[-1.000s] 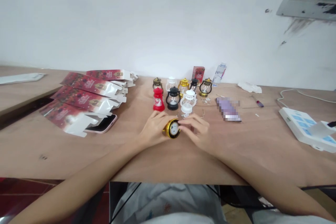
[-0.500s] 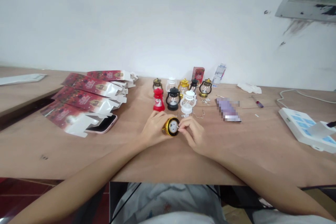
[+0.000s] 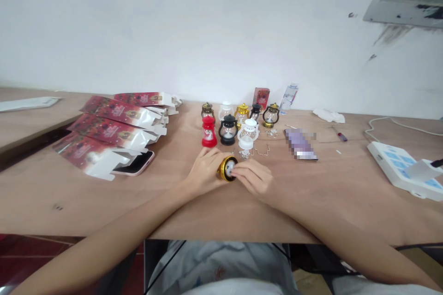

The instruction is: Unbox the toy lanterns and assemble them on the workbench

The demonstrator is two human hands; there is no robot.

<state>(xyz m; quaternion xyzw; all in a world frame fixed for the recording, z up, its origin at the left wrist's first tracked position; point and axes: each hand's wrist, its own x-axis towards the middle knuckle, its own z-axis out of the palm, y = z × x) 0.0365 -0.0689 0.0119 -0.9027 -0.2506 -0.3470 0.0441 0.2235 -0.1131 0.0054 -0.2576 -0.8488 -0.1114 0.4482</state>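
Observation:
My left hand (image 3: 204, 171) is wrapped round a small gold lantern (image 3: 221, 169), which lies tilted so that its round base with a black rim and white centre faces me. My right hand (image 3: 256, 178) is closed in a pinch, its fingertips against the white centre of that base. Whatever sits between those fingertips is too small or hidden to make out. Just beyond my hands stand a red lantern (image 3: 208, 132), a black lantern (image 3: 228, 130) and a white lantern (image 3: 248, 134). Bent metal wire pieces (image 3: 262, 149) lie to the right of the white lantern's base.
Behind the front lanterns stand several more, including a bronze lantern (image 3: 271, 115), near a red box (image 3: 261, 97) and a plastic bottle (image 3: 289, 97). Flattened red boxes (image 3: 114, 131) overlap a phone (image 3: 140, 166) at left. A power strip (image 3: 398, 166) lies at right.
My right fingertips have moved left, from the edge of the lantern's base onto its white centre. The lantern has shifted and turned slightly within my left hand.

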